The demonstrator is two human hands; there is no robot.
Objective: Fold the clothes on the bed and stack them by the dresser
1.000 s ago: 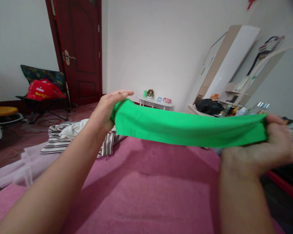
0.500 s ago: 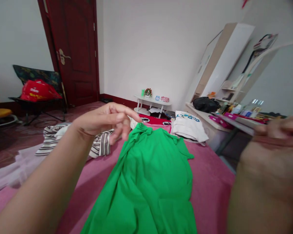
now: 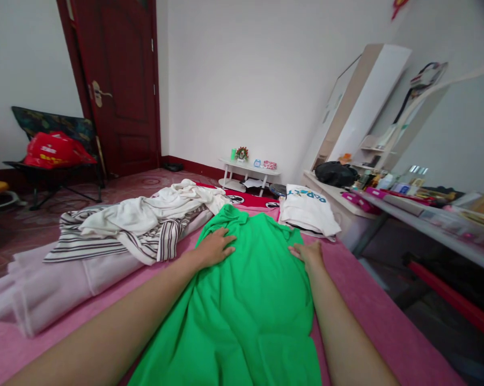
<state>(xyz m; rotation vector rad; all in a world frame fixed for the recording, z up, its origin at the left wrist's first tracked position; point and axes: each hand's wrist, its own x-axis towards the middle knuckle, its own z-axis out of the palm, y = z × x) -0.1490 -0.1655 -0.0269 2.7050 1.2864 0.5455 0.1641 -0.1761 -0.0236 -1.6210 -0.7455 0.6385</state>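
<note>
A green garment (image 3: 246,289) lies spread on the pink bed cover (image 3: 358,316), its collar end away from me and its lower part wrinkled. My left hand (image 3: 215,247) rests on its upper left side, fingers spread. At the upper right edge is my right hand (image 3: 307,253), its fingertips touching the cloth near the sleeve and its fingers apart. Neither hand has fabric visibly gripped.
Left of the green garment are a white garment (image 3: 145,212), striped clothing (image 3: 93,247) and sheer pale fabric (image 3: 60,287). A folded white shirt (image 3: 306,212) lies at the far right. A cluttered dressing table (image 3: 419,217) borders the bed's right side.
Both hands have come down from the air onto the green garment: the left onto its upper left, the right inward from the far right to its upper right edge.
</note>
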